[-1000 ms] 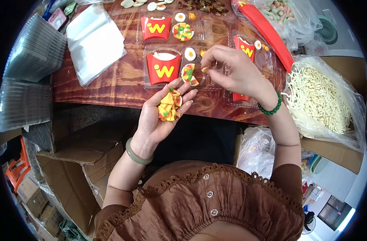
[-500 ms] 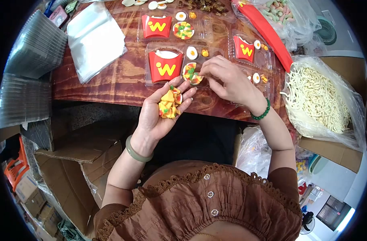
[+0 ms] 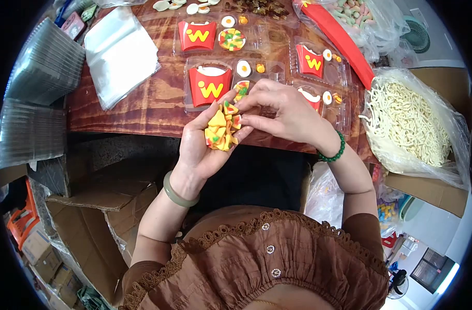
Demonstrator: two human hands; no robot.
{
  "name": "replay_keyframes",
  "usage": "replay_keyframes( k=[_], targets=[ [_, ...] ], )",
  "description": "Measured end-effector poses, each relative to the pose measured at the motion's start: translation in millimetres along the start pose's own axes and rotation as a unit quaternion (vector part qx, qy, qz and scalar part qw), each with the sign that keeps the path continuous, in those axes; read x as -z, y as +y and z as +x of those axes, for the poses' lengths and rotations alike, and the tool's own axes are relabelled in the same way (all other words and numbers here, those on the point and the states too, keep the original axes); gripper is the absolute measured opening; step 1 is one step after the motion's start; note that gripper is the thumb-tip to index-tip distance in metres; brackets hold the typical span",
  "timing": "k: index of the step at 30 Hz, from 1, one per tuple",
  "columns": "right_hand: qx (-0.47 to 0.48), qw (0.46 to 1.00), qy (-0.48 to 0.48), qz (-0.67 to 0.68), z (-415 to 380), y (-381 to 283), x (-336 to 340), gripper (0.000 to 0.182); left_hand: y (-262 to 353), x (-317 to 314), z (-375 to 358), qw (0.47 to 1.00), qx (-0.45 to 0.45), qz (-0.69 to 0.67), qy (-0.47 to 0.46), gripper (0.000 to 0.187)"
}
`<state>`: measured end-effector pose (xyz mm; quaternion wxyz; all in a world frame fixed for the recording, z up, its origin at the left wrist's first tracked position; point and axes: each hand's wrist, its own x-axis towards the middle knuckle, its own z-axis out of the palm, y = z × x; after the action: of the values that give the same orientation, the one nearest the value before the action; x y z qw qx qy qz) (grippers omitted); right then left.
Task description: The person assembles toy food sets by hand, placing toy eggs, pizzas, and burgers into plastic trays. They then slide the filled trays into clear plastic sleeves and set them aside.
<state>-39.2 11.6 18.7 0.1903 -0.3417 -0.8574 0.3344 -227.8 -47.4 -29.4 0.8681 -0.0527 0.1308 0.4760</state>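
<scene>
Several pizza-slice gummies [image 3: 219,133] are lying heaped in the cupped palm of the left hand [image 3: 202,147], which is hovering palm up just off the near edge of the surface [image 3: 143,111]; its grip is staying loosely open, fingers curled only enough to keep the pile from sliding off, so the sweets are being cradled rather than squeezed. The right hand [image 3: 287,113] is reaching across to the top of that heap, its fingertips [image 3: 245,120] pinching together at one slice, closing on it or about to; whether the slice is already lifted clear I cannot tell. Holding the stock in one palm appears to be keeping it right beside the picking hand and the tray. Just beyond the fingers, a clear plastic tray [image 3: 194,106] is sitting on the surface, holding a red fries carton [image 3: 210,87], a fried-egg gummy [image 3: 244,68] and a part-filled pizza round [image 3: 241,88] that is partly hidden by the hands. A further tray [image 3: 180,49] behind it is showing a whole pizza round, and two more trays [image 3: 344,77] are lying to the right. Farther out, a stack of clear bags [image 3: 119,51] is resting on the left, empty tray stacks [image 3: 39,67] are piling up at the far left, and a big bag of pale stick sweets [image 3: 412,124] is sitting open on the right, all within arm's reach.
</scene>
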Motion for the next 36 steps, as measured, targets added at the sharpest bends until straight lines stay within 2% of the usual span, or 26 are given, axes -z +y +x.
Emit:
replay_keyframes(
  k=[6,9,11,12,13,15,18,25,28,30,33,35,36],
  targets=[
    [-0.007,0.999,0.004,0.041,-4,1,-2,0.01,-3,-6,5,0.999,0.001,0.022,0.033,0.041],
    [-0.111,0.982,0.034,0.147,-4,1,14,0.008,1,0,5,0.999,0.006,0.024,0.022,0.042],
    [-0.131,0.987,0.042,0.079,2,16,22,0.009,0,1,5,0.999,0.006,0.026,0.036,0.042],
    [-0.105,0.994,0.042,0.014,6,25,22,0.01,0,1,6,0.998,0.005,0.029,0.048,0.042],
    [-0.106,0.993,0.044,0.013,9,35,20,0.01,-1,2,7,0.998,0.006,0.031,0.047,0.042],
    [0.044,0.988,0.04,-0.139,15,51,12,0.011,-1,4,7,0.999,0.009,0.031,0.043,0.043],
    [0.057,0.99,0.014,-0.126,20,54,6,0.012,-2,2,7,0.996,-0.001,0.068,0.061,0.044],
    [0.06,0.992,0.021,-0.11,17,64,4,0.012,-3,3,8,0.993,-0.02,0.111,0.046,0.051],
    [0.045,0.996,0.035,-0.069,15,58,9,0.013,0,-1,8,0.997,-0.006,0.08,0.008,0.054],
    [-0.007,0.999,0.044,0.026,12,45,16,0.016,-1,-8,11,0.998,0.012,0.058,-0.001,0.052],
    [0.031,0.997,0.015,0.069,4,25,25,0.018,-8,-8,21,0.997,0.048,0.068,-0.006,0.047],
    [0.067,0.998,0.009,0.016,-6,27,31,0.016,-17,-18,30,0.994,0.076,0.082,-0.003,0.042],
    [0.051,0.998,0.003,0.037,-12,26,37,0.012,-21,-22,36,0.992,0.097,0.083,-0.008,0.041]
  ],
)
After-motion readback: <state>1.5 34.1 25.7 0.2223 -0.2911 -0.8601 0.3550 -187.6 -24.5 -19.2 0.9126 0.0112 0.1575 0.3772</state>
